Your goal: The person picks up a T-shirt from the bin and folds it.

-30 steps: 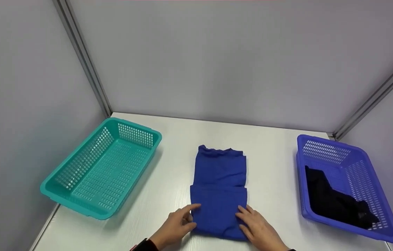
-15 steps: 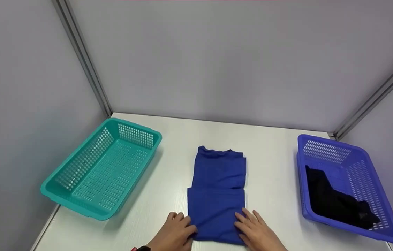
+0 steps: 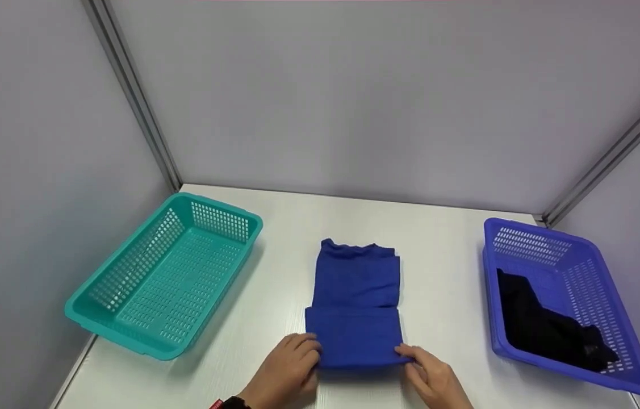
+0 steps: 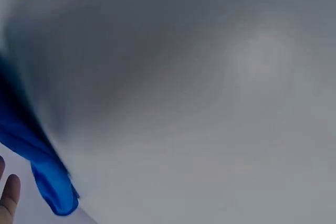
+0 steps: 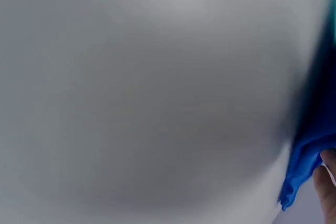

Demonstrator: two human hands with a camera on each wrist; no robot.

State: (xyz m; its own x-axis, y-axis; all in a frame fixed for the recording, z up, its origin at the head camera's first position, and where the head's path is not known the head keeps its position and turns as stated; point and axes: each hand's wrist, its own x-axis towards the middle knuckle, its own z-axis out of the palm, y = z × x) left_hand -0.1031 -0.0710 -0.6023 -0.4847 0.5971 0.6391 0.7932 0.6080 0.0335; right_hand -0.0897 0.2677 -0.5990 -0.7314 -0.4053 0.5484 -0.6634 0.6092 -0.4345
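A folded blue garment [image 3: 356, 281] lies lengthwise on the white table, its far edge wavy and its nearer half doubled over in a neat flap. My left hand [image 3: 287, 363] has its fingers curled over the near left corner. At the near right corner, my right hand [image 3: 433, 375] pinches the cloth between thumb and fingers. The near edge is raised, with a shadow beneath it. In the left wrist view, blue cloth [image 4: 52, 187] shows at the left beside fingertips [image 4: 11, 190]. The right wrist view has the cloth [image 5: 315, 124] at its right border, fingers [image 5: 324, 184] against it.
A teal perforated basket [image 3: 223, 284] stands on the left of the table [image 3: 444, 272]. To the right is a blue-purple basket [image 3: 598, 272] with black cloth [image 3: 547, 335] inside. Grey panels [image 3: 354, 102] enclose the back and sides.
My left hand has gone from loosely touching the left side to gripping the near corner. My right hand has moved from resting flat to pinching, and the near edge has risen and moved away from me.
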